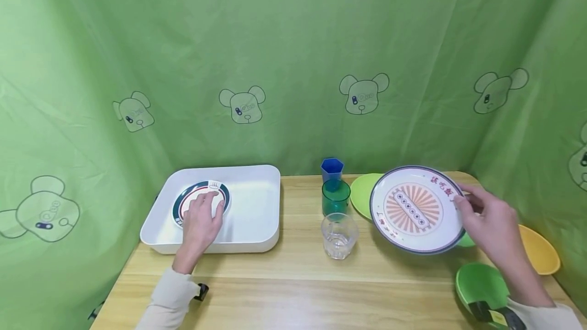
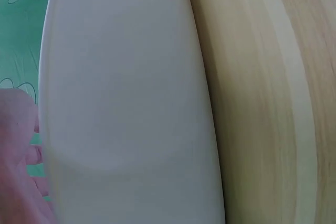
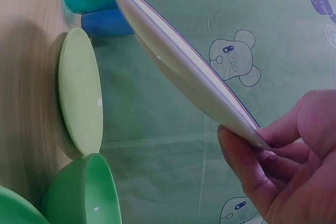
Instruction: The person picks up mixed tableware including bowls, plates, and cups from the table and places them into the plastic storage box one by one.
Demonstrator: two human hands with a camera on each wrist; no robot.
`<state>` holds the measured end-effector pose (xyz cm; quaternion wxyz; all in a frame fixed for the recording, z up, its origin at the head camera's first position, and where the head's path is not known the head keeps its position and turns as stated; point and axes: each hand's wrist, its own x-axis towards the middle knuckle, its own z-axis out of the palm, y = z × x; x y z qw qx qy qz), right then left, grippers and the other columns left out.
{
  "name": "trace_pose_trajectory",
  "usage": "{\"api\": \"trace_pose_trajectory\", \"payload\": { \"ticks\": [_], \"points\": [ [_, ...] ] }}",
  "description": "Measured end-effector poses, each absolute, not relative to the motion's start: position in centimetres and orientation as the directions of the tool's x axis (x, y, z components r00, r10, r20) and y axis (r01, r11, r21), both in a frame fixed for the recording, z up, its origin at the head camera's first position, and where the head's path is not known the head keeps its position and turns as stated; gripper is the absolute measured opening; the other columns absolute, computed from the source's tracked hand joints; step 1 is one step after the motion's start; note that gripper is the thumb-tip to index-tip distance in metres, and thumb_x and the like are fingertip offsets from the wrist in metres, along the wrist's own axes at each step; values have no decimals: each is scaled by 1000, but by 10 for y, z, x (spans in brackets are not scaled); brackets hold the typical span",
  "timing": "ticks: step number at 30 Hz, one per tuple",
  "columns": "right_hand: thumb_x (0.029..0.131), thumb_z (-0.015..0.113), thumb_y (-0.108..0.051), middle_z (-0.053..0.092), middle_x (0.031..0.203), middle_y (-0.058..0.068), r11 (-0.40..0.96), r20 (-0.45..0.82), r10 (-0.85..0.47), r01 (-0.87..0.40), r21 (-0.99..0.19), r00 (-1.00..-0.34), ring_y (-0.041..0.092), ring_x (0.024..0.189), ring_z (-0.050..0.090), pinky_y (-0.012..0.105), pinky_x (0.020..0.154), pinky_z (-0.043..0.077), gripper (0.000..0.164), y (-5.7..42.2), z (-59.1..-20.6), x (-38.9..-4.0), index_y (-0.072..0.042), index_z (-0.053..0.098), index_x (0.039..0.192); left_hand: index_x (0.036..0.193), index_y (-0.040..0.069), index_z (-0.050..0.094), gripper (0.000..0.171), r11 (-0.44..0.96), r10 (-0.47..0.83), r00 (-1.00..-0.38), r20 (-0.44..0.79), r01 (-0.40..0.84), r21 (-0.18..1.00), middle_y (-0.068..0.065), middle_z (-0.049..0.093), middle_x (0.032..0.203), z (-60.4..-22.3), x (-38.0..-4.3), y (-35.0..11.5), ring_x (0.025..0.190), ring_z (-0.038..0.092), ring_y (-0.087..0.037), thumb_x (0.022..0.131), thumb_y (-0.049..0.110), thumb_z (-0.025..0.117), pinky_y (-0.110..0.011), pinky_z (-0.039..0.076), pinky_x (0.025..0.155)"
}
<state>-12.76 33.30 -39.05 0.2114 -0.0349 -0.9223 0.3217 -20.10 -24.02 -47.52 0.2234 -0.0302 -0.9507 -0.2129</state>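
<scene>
In the head view, a white plate [image 1: 189, 198] with a dark green and red rim lies inside the white tray [image 1: 254, 205] on the left. My left hand [image 1: 200, 223] is over this plate, its fingers extended and a little spread across it. At the right, my right hand [image 1: 495, 225] pinches the edge of a second white plate [image 1: 410, 210], which has a blue rim, an orange sunburst and red characters. The right wrist view shows this plate [image 3: 184, 72] tilted in the air, thumb on one face and fingers on the other.
Mid-table stand a blue cup [image 1: 332, 168], a green tumbler [image 1: 336, 198] and a clear glass [image 1: 338, 238]. A light green plate [image 1: 361, 195] lies partly behind the held plate. A green bowl [image 1: 479, 284] and a yellow dish [image 1: 541, 251] are near the right edge.
</scene>
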Motion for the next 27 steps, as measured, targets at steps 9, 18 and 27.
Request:
{"api": "trace_pose_trajectory", "payload": {
  "ticks": [9, 18, 27],
  "points": [
    [103, 58, -18, 65, 116, 37, 713, 312, 247, -46, -700, -917, -20, 78, 46, 5, 59, 48, 45, 331, -389, -134, 8, 56, 140, 127, 7, 66, 36, 905, -36, -897, 441, 157, 395, -21, 64, 125, -476, -199, -235, 112, 57, -47, 102, 31, 59, -63, 50, 82],
    [104, 57, -16, 67, 117, 32, 591, 249, 265, -47, -806, -932, -16, 77, 58, 17, 60, 59, 47, 324, -391, -142, 9, 51, 144, 130, 5, 64, 38, 895, -47, -900, 433, 154, 418, -22, 61, 129, -476, -200, -230, 114, 56, -46, 103, 31, 57, -61, 49, 83],
    [103, 58, -12, 61, 90, -28, 444, 220, 264, -84, -892, -939, -6, 77, 66, 25, 60, 62, 49, 320, -391, -147, 9, 46, 146, 132, 2, 62, 40, 853, -26, -875, 484, 232, 467, -25, 61, 127, -471, -202, -221, 111, 57, -47, 102, 28, 60, -60, 50, 89]
  ]
}}
